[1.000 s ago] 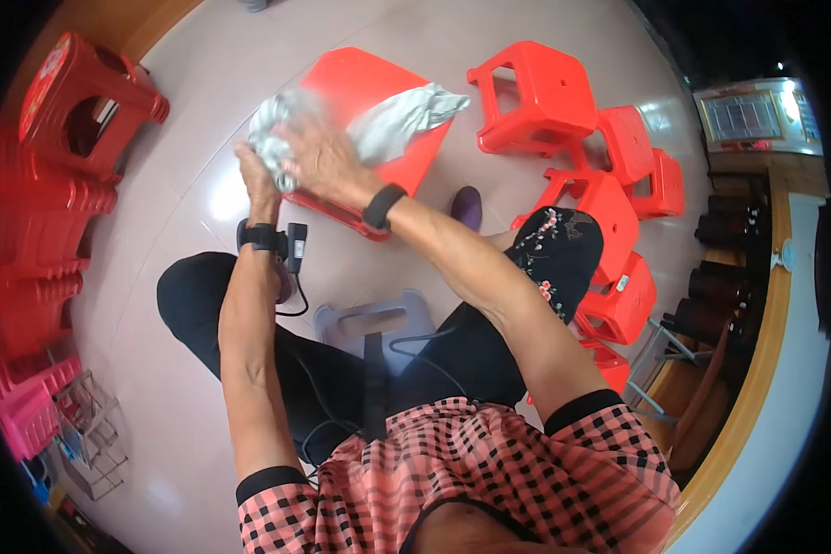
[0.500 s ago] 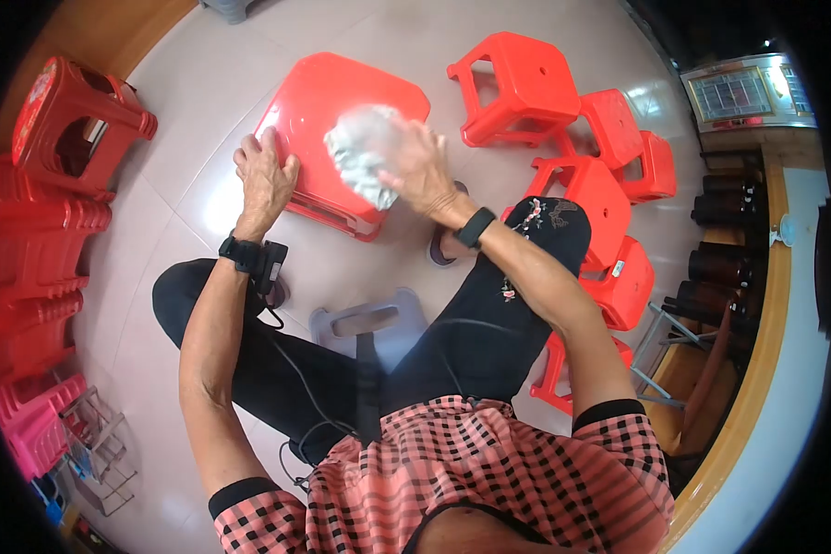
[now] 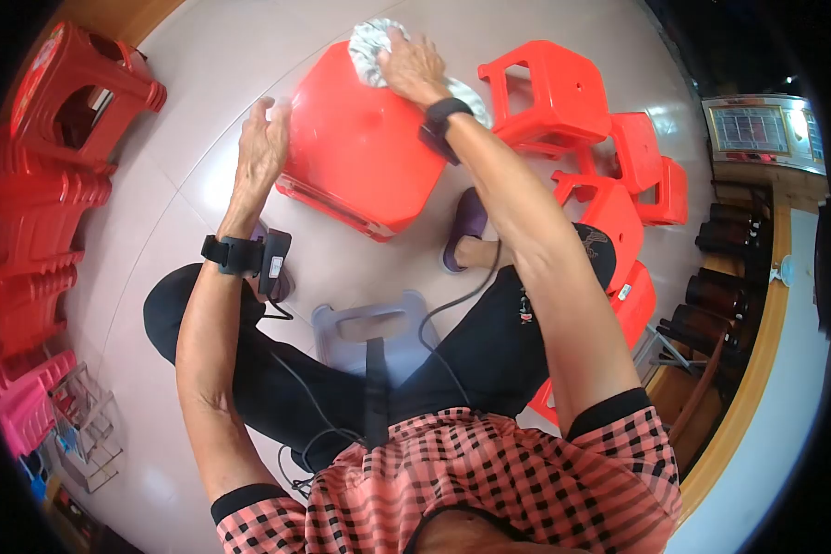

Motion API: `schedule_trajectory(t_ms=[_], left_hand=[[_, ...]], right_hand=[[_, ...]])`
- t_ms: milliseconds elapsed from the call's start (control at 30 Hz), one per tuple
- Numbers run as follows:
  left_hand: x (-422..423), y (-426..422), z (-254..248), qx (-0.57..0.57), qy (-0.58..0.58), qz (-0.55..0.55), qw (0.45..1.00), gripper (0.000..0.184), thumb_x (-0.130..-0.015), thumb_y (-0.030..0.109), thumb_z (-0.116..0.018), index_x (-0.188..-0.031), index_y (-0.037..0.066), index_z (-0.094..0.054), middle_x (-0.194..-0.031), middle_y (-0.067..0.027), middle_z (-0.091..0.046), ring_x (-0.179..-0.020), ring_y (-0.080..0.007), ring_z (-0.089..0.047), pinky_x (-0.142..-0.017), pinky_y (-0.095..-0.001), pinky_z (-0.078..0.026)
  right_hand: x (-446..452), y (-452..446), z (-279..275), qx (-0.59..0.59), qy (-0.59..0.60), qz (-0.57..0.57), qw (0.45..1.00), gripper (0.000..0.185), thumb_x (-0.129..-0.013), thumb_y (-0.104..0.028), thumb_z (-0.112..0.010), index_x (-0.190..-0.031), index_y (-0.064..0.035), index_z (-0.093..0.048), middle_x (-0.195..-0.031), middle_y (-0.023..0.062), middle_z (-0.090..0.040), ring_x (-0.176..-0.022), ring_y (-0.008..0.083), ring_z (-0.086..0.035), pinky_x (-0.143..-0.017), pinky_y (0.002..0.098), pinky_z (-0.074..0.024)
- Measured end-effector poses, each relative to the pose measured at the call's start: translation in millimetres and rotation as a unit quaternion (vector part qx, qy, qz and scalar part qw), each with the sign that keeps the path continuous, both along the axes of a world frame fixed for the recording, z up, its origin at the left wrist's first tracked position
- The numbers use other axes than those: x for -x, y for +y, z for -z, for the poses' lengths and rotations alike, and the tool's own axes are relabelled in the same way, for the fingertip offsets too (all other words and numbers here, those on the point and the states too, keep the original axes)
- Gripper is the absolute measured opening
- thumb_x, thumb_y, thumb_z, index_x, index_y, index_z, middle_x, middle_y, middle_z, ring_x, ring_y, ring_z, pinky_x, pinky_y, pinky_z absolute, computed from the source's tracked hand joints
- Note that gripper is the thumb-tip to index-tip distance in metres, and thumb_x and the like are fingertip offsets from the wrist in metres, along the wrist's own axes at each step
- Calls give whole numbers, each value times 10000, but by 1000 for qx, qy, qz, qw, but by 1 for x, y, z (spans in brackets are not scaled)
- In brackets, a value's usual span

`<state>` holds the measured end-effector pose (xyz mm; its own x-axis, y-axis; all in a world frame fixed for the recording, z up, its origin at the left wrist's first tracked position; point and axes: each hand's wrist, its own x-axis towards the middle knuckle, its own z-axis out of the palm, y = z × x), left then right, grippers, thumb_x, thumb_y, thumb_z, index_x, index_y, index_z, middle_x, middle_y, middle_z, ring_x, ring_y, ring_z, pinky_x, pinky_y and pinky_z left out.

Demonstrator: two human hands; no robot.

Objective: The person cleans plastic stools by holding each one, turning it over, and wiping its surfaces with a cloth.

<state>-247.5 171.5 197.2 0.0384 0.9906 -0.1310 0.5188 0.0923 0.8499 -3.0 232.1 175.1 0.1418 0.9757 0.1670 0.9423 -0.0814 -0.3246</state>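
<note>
A red plastic stool stands on the floor in front of me, its seat facing up. My right hand is on a pale patterned cloth at the far edge of the seat. Part of the cloth trails out to the right of my wrist, over the stool's edge. At the stool's left edge is my left hand, its fingers stretched forward and slightly apart, a little blurred. Whether it touches the stool's side I cannot tell. It holds nothing.
Several red stools stand to the right, near my knee. Stacked red stools line the left side, with pink ones below. A grey stool is between my legs. Cables hang across my lap.
My right hand has moved the cloth from the middle of the seat forward to its far edge. The stool looks turned and shifted slightly, and my left hand's fingers have straightened.
</note>
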Motion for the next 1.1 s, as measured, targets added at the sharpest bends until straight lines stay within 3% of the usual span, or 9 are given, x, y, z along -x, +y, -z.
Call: schedule_trajectory(t_ms=[67, 267, 367, 500, 600, 700, 833, 967, 1100], left_hand=[[7, 7, 2, 19, -33, -34, 999, 653, -925, 554, -419, -1242, -9, -511, -1038, -194, -582, -936, -270, -555, -839, -410, -458], [19, 15, 13, 37, -40, -85, 995, 676, -921, 584, -401, -1265, 10, -496, -1096, -174, -567, -928, -248, -548, -781, -367, -469], [10, 4, -17, 60, -83, -99, 990, 620, -914, 501, -448, -1242, -21, -516, -1168, -272, -571, -1101, -354, -547, -920, -442, -431], [21, 11, 23, -22, 116, 43, 992, 558, -892, 458, -504, -1215, 5, -541, -1121, -310, -565, -1065, -414, -557, -876, -472, -462], [8, -1, 29, -44, 128, 79, 988, 472, -831, 388, -577, -1198, 92, -555, -1076, -308, -538, -1011, -468, -550, -859, -506, -469], [0, -14, 21, -56, 148, 102, 982, 492, -770, 305, -627, -1224, 151, -513, -1081, -281, -506, -987, -480, -525, -862, -555, -452], [-1, -15, 25, -59, 168, 113, 977, 541, -762, 266, -630, -1265, 158, -465, -1123, -272, -484, -1031, -470, -490, -850, -577, -447], [-2, -16, 22, -60, 178, 117, 975, 552, -766, 267, -629, -1278, 147, -460, -1124, -269, -484, -1031, -472, -492, -855, -572, -449], [-3, -14, 22, -57, 195, 122, 972, 550, -773, 276, -631, -1278, 141, -460, -1126, -266, -485, -1041, -478, -492, -860, -574, -450]], right_hand=[[29, 2, 5, -52, 5, -39, 998, 456, -842, -231, -588, -1290, -171, -524, -1205, 203, -488, -1132, 417, -473, -844, 520, -488], [94, -43, 27, -115, 7, -260, 959, 415, -802, -252, -633, -1209, -196, -578, -1202, 170, -489, -1167, 410, -429, -873, 536, -458], [108, -98, -3, -111, 92, -254, 956, 426, -747, -268, -708, -1146, -171, -590, -1170, 161, -493, -1140, 397, -448, -833, 516, -465], [88, -154, -12, -66, 108, -307, 943, 465, -683, -195, -771, -1102, -164, -570, -1170, 147, -488, -1128, 378, -473, -841, 480, -458], [62, -187, -18, -47, 116, -341, 932, 491, -622, -100, -801, -1043, -182, -562, -1217, 120, -487, -1167, 366, -475, -863, 456, -455], [33, -207, -20, -64, 72, -353, 931, 491, -657, -195, -794, -1092, -195, -565, -1170, 109, -502, -1099, 315, -503, -821, 469, -453], [-2, -200, -15, -35, 128, -322, 937, 564, -649, -234, -796, -1161, -223, -560, -1194, 87, -513, -1092, 298, -518, -856, 454, -392], [-23, -174, -45, -63, -36, -137, 988, 698, -667, -328, -805, -1295, -234, -513, -1351, 167, -383, -1217, 378, -392, -895, 477, -380], [-43, -141, -20, 28, 64, -26, 997, 703, -709, -358, -788, -1331, -213, -495, -1414, 215, -276, -1235, 452, -322, -955, 529, -393]])
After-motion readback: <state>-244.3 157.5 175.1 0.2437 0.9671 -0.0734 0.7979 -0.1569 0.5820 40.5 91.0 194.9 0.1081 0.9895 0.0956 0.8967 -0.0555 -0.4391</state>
